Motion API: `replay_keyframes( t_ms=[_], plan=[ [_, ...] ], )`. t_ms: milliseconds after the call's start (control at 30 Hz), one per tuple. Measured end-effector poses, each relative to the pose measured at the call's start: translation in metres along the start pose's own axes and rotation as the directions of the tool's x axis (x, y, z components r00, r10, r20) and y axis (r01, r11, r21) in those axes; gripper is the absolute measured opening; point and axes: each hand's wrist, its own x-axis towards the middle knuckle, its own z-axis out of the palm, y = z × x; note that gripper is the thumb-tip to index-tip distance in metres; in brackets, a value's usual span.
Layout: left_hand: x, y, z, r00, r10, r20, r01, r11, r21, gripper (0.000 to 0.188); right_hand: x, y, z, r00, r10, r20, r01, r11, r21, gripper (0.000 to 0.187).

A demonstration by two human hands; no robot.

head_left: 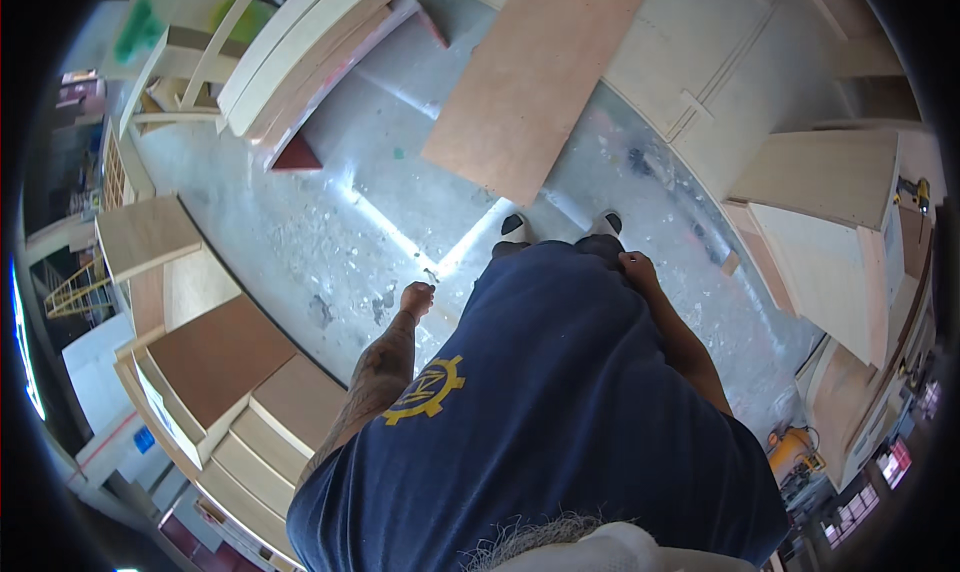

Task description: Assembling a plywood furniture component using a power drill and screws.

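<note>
My left hand (417,300) hangs at my left side above the grey floor (270,232), its fingers curled in. Whatever it may hold is hidden. My right hand (637,264) is beside my right thigh, close to the hem of my dark blue T-shirt (560,372), with the fingers also curled. Its palm is turned out of sight, so I cannot make out anything inside it. Ahead of my shoes (515,229) lies a long reddish-brown plywood sheet (535,82).
A curved wooden piece (300,52) stands ahead on the left. Wooden cabinets (225,352) line the left side. To the right are a large pale panel (720,62), a wooden unit (820,182), a yellow drill (915,194) and a yellow-orange machine (792,452).
</note>
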Motion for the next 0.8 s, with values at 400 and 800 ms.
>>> replay_keyframes(
  t_ms=[400,800],
  plan=[
    [-0.005,0.086,0.042,0.970,0.235,0.065,-0.222,0.962,-0.156,0.033,0.029,-0.048,0.024,0.991,-0.070,0.110,0.070,0.998,0.010,0.051],
    [0.036,0.192,0.051,0.967,0.198,0.160,-0.190,0.980,-0.062,0.032,0.049,-0.042,0.033,0.953,0.057,0.298,-0.007,0.986,-0.164,0.060]
  ],
)
